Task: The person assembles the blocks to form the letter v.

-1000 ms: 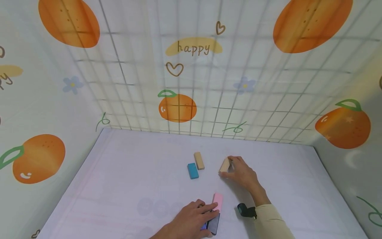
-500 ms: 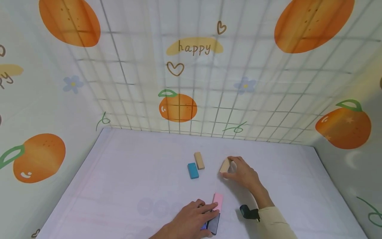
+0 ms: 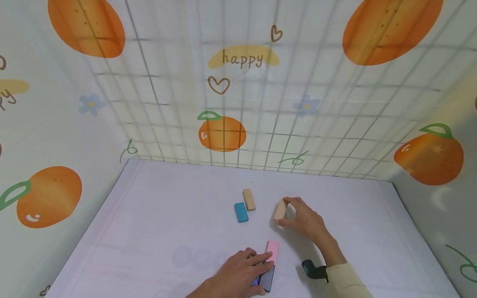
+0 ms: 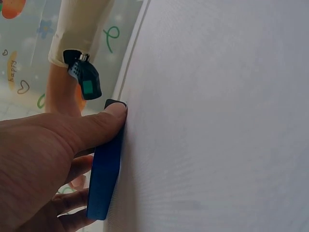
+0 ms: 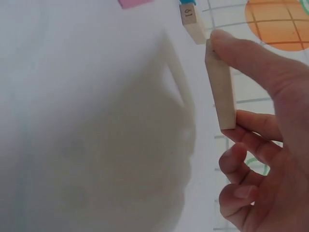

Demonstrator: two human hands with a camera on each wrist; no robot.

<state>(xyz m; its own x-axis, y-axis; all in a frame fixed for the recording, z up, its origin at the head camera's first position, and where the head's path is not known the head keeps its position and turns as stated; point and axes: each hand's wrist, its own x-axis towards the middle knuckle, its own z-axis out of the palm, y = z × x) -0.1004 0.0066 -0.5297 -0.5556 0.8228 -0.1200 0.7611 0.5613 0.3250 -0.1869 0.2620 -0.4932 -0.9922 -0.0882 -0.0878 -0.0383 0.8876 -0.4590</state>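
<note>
In the head view my right hand point(image 3: 305, 217) pinches a plain wooden block point(image 3: 280, 210) by its two ends, right of centre. The right wrist view has the thumb on one end of this wooden block point(image 5: 221, 89) and fingertips at the other, with a shadow beside it. My left hand point(image 3: 238, 273) lies over a group of blocks near the front: a pink block point(image 3: 273, 247), a dark grey block point(image 3: 267, 280) and a blue block mostly hidden beneath it. The left wrist view shows thumb and fingers gripping the blue block point(image 4: 106, 174) at its ends.
Another wooden block point(image 3: 249, 200) and a light blue block point(image 3: 241, 212) lie side by side farther back on the white table point(image 3: 167, 198). A printed curtain with oranges point(image 3: 222, 133) hangs behind and along both sides.
My right hand and its wooden block have shifted slightly toward the near side of the table. The left hand and the blocks under it keep their place.
</note>
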